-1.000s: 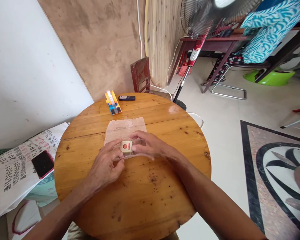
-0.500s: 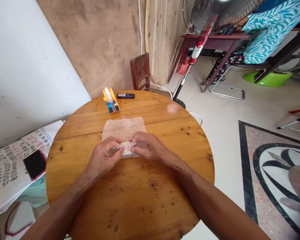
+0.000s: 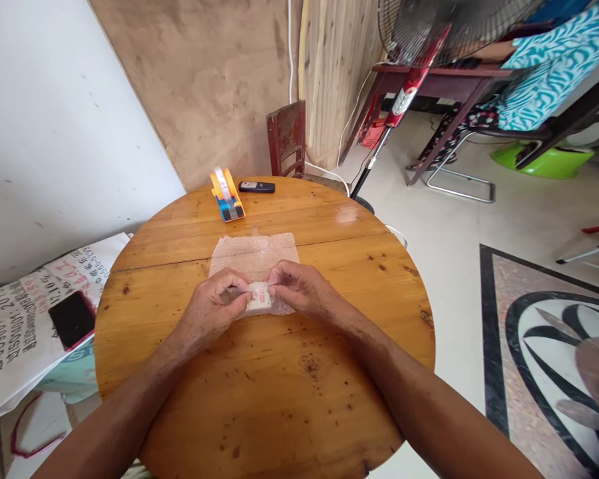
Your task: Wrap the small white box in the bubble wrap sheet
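A sheet of clear bubble wrap (image 3: 254, 253) lies flat on the round wooden table (image 3: 299, 399). At its near edge is a small white box (image 3: 259, 297) with red print on its face. My left hand (image 3: 215, 297) pinches the box's left end between thumb and fingers. On the opposite end, my right hand (image 3: 298, 287) grips it the same way, with a bit of the wrap beside its fingertips. Whether the fingers also hold the wrap's edge is hard to make out.
Toward the table's far edge stand an orange and blue tape dispenser (image 3: 227, 195) and a dark remote control (image 3: 257, 187). A wooden chair (image 3: 286, 138) and a standing fan (image 3: 402, 100) are beyond. A phone (image 3: 72, 320) lies at left. Another person (image 3: 544, 80) sits at the back right.
The box's red-printed face now shows between my hands, where whitish wrap covered it before. Both hands stay at its ends. The whole view has shifted slightly.
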Available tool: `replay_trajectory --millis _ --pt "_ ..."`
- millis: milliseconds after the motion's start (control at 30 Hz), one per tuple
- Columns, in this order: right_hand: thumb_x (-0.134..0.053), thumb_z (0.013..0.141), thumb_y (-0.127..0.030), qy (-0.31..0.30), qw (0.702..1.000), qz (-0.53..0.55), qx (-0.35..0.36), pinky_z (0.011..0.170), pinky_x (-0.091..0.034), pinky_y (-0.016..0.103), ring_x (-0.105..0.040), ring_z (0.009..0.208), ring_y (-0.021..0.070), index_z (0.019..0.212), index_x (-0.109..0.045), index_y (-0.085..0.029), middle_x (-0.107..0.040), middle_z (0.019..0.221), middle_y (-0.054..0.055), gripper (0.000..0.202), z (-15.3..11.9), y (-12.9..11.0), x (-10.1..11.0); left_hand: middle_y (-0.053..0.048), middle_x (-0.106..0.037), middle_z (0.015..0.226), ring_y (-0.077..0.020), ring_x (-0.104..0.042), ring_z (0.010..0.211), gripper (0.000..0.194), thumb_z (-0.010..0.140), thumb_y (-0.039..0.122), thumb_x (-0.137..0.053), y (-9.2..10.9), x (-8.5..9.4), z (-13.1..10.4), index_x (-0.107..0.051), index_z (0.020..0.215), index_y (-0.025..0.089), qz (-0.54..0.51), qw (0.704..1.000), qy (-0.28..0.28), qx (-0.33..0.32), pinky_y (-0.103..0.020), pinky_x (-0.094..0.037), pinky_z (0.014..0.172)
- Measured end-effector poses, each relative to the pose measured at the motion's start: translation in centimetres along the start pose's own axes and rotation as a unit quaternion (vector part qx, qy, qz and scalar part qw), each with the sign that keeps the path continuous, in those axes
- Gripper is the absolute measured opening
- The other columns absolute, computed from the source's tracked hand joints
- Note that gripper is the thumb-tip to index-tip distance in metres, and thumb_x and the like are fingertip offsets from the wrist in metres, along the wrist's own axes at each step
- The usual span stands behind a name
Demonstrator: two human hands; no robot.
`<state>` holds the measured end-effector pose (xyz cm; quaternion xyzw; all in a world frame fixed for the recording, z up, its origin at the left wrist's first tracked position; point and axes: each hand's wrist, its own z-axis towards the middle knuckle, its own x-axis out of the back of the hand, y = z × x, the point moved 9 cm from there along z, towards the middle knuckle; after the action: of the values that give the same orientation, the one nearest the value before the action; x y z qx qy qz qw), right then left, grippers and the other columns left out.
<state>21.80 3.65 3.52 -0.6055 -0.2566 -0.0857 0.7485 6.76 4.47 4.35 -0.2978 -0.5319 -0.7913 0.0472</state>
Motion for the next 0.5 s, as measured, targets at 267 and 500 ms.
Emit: replay_trajectory --millis 267,500 --pt "-0.049 0.076 -0.010 0.046 0.998 -0.039 0.028 0.065 -0.041 0.024 -0.055 0.069 0.0135 0.085 -0.059 -0.020 -0.062 0.075 -0.001 0.017 0.3 -0.1 -0.1 -0.005 -0.069 0.096 -0.0173 -0.066 0.085 0.023 0.078 0.029 -0.063 -2.0 -0.6 0.2 -0.062 0.098 0.018 -0.083 0.994 -0.002 0.066 -0.026 -0.053 0.065" --pt "-0.050 0.079 -0.012 0.060 0.995 -0.079 0.016 0.068 -0.041 0.025 -0.056 0.074 0.0143 0.086 -0.061 -0.019 -0.064 0.080 0.001 0.015 0.3 -0.1 0.7 -0.006 -0.069 0.094 -0.0173 -0.066 0.083 0.025 0.078 0.031 -0.063 -2.0 -0.8 0.4 -0.063 0.098 0.016 -0.106 0.991 -0.012 0.080 -0.026 -0.052 0.065"
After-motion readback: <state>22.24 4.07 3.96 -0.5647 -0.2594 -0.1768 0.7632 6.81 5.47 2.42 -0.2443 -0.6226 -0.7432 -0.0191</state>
